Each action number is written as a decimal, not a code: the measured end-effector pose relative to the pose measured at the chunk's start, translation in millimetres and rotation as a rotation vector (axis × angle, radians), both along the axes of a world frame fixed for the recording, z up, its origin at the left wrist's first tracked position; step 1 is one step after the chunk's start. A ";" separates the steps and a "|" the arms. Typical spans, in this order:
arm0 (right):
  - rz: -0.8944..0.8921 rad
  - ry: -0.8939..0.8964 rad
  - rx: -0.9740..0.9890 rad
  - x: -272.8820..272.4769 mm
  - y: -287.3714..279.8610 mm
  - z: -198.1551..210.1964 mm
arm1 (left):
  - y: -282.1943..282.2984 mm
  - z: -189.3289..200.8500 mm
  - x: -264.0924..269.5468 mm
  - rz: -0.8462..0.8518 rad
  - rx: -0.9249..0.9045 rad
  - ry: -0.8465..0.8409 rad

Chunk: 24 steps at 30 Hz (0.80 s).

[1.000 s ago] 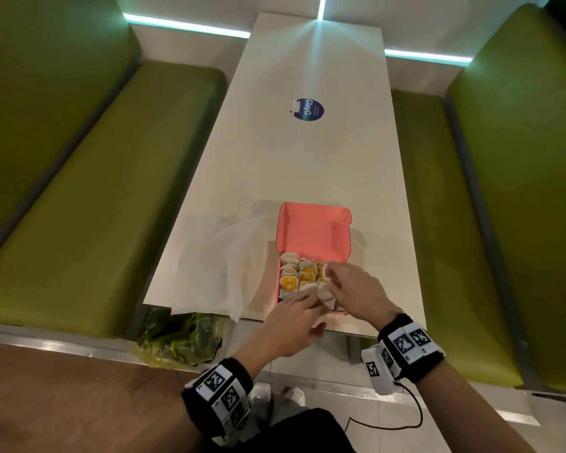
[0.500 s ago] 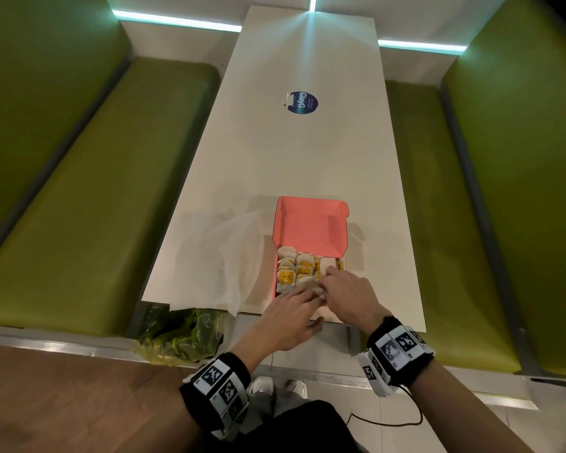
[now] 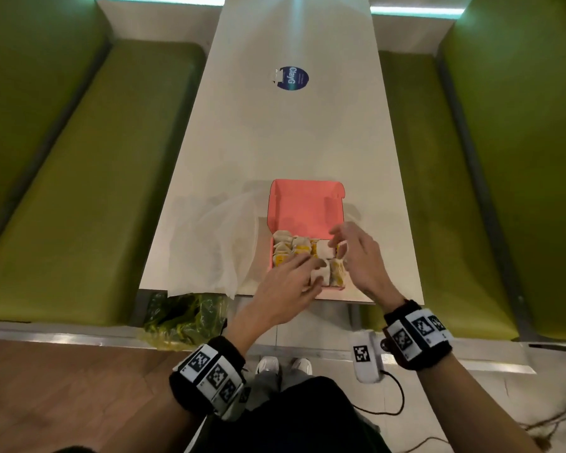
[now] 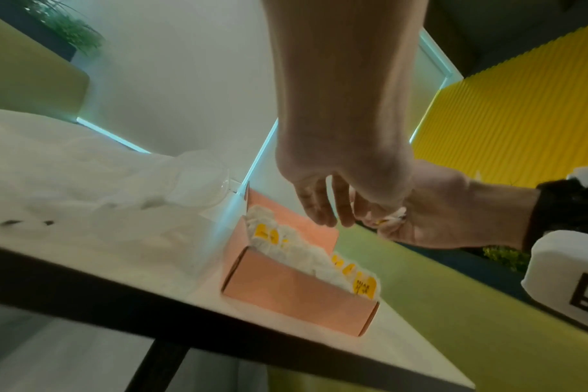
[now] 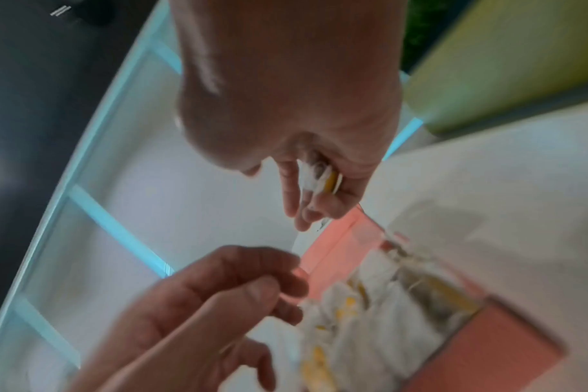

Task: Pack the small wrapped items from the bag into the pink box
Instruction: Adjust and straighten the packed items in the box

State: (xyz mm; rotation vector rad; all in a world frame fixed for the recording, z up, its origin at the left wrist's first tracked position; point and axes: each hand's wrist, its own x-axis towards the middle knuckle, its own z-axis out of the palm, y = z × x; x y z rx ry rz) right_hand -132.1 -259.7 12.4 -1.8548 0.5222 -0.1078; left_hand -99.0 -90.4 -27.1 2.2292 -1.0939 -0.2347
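The pink box (image 3: pixel 304 207) stands open near the table's front edge, lid raised at the back, with several white wrapped items (image 3: pixel 291 248) bearing yellow stickers packed inside. My right hand (image 3: pixel 339 245) is over the box's right side and pinches one wrapped item (image 3: pixel 324 250), also seen between its fingers in the right wrist view (image 5: pixel 323 177). My left hand (image 3: pixel 307 271) reaches over the box's near row with fingers straight, holding nothing; its fingers (image 4: pixel 319 209) hang just above the packed items. The translucent bag (image 3: pixel 209 250) lies flat, left of the box.
The box sits close to the white table's near edge (image 3: pixel 275 294). A blue round sticker (image 3: pixel 291 78) lies mid-table. Green benches (image 3: pixel 89 191) flank both sides. A green plastic bag (image 3: pixel 183 318) sits below the table's left corner.
My right hand has lifted from the box's near row toward the far right, carrying a wrapped item. My left hand stays at the near row, fingers straighter.
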 end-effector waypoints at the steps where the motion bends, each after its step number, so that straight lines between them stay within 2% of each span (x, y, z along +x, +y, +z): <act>1: -0.052 -0.014 0.212 1.7 1.3 4.5 | -2.8 8.1 1.1 0.059 -0.073 0.022; 4: -0.153 -0.052 0.644 7.7 3.4 12.7 | -14.0 29.3 4.9 0.157 -0.185 0.069; 6: -0.174 -0.066 0.752 10.6 5.7 16.4 | -20.9 34.6 6.6 0.176 -0.197 0.103; 10: -0.146 -0.097 0.732 11.9 15.4 18.0 | -28.4 35.1 6.5 0.256 -0.292 0.228; 15: -0.138 -0.104 0.776 13.4 23.8 15.1 | -29.7 30.4 7.7 0.219 -0.198 0.120; 20: -0.125 -0.123 0.816 13.3 22.1 12.7 | -27.8 22.1 11.5 0.302 -0.224 0.085; 22: -0.100 -0.108 0.788 12.0 21.8 12.6 | -27.7 19.3 13.6 0.343 -0.319 0.179; 24: -0.083 -0.090 0.750 10.6 21.2 12.3 | -28.2 22.1 15.6 0.421 -0.449 0.358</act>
